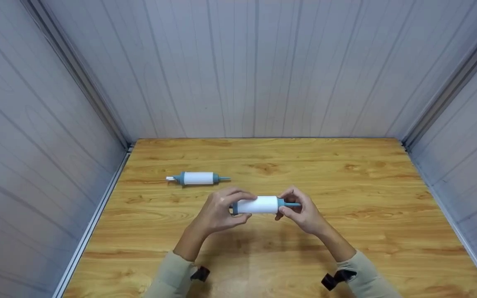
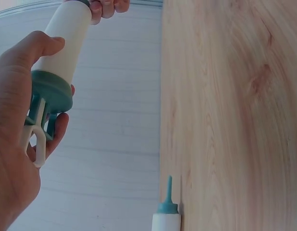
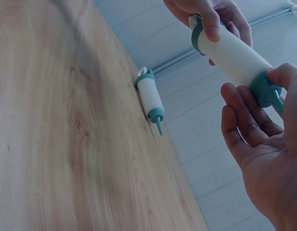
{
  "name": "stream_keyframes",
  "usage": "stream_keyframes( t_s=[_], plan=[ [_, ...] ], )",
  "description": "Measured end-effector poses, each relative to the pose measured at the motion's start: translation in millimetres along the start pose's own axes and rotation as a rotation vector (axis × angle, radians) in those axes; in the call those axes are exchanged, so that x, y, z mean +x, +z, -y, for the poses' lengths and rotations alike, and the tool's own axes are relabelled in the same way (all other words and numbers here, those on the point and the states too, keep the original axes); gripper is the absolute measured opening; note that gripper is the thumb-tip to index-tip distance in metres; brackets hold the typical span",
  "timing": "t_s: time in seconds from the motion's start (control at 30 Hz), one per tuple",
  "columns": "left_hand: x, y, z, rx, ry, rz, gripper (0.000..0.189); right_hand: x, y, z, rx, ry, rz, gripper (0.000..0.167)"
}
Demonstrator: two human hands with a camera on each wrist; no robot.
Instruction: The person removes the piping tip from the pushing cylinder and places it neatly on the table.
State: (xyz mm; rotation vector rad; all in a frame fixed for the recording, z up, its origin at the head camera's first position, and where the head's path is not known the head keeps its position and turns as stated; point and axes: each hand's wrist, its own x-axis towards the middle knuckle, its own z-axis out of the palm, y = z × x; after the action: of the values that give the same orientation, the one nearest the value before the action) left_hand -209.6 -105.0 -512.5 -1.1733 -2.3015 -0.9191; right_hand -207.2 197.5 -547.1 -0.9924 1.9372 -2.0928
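Note:
Both hands hold a large white icing syringe [image 1: 259, 205] with teal end caps above the table, roughly level in the head view. At its plunger end, my left hand [image 1: 222, 209] grips the barrel, thumb and fingers on opposite sides. The white plunger handle [image 2: 39, 144] sticks out by the palm in the left wrist view. On the right, my right hand [image 1: 306, 215] pinches the teal nozzle cap [image 3: 263, 87] between thumb and fingers. The thin nozzle [image 1: 292, 204] points right, partly hidden by that hand in the right wrist view.
A second, similar syringe [image 1: 198, 178] lies on the wooden table [image 1: 346, 174] behind the left hand, its nozzle pointing right. Pale panel walls [image 1: 238, 74] stand at the back and both sides. Each sleeve carries a black wrist strap [image 1: 200, 273].

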Motion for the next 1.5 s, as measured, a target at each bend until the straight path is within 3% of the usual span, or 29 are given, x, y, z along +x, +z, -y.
stream_keyframes(
  t_s=[0.7, 1.2, 1.5],
  plan=[
    [3.0, -3.3, -3.9, -0.03, -0.02, 0.022, 0.037, 0.3, -0.5, 9.0, -0.053, -0.048, 0.027, 0.022],
    [0.0, -3.0, -5.3, -0.092, -0.101, 0.071, 0.036, -2.0, -0.8, 11.2, -0.057, -0.022, 0.032, 0.022],
    [-3.7, -4.0, -5.8, -0.122, -0.161, 0.104, 0.036, -3.2, 0.3, 9.6, -0.125, -0.03, 0.023, 0.022]
  ],
)
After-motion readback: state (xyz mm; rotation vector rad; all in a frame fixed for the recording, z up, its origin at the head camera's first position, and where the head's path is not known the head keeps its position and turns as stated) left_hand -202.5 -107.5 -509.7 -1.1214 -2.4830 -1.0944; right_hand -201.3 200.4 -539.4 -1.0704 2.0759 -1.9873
